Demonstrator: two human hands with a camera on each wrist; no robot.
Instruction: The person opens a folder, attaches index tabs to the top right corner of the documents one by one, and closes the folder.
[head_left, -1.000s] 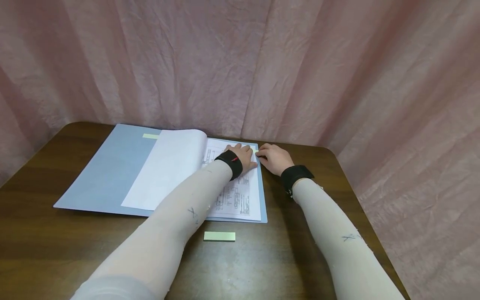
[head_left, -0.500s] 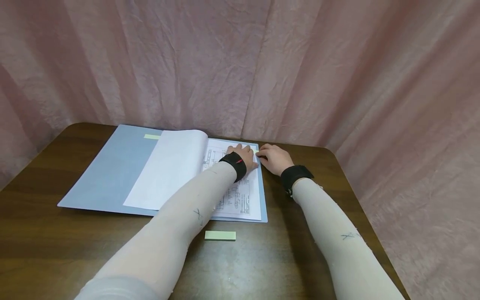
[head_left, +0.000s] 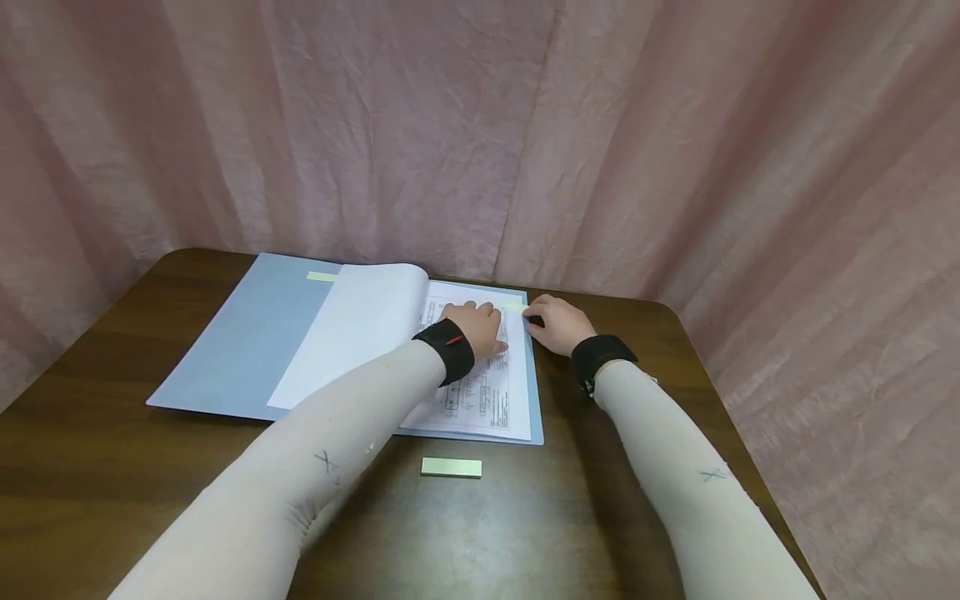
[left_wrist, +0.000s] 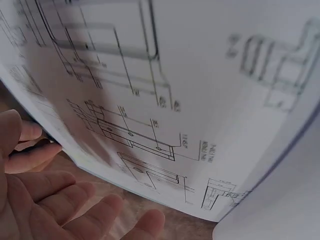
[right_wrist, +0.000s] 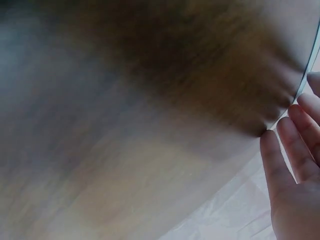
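Two hands worked at the far right corner of an open blue folder [head_left: 247, 342] that lay on the dark wooden surface [head_left: 112, 467]. On the folder's left flap a small green tab [head_left: 322, 276] was stuck at the far edge, and a white sheet [head_left: 360, 333] arched over the spine, turned to the left. The left hand [head_left: 476, 327] lay flat with fingers spread on the printed page [head_left: 487, 392] of line drawings, pressing it down. Just right of it, the right hand [head_left: 558, 323] pinched a pale green sticky tab [head_left: 514, 307] at the page's far right edge; the wrist view was too blurred to show the grip. Nearer the person, a strip of spare green tabs [head_left: 451, 467] rested on the surface, apart from the folder.

The tab looked very light, thin and limp, likely to curl or cling to a fingertip, so I judge it best taken by its non-sticky end between thumb and forefinger. The paper would flex and slide easily, which a flat palm prevents.

Compared with a second earlier, the left hand had drawn slightly nearer along the page, the tab showed more clearly between the hands, and the whole view had shifted a little to the right.
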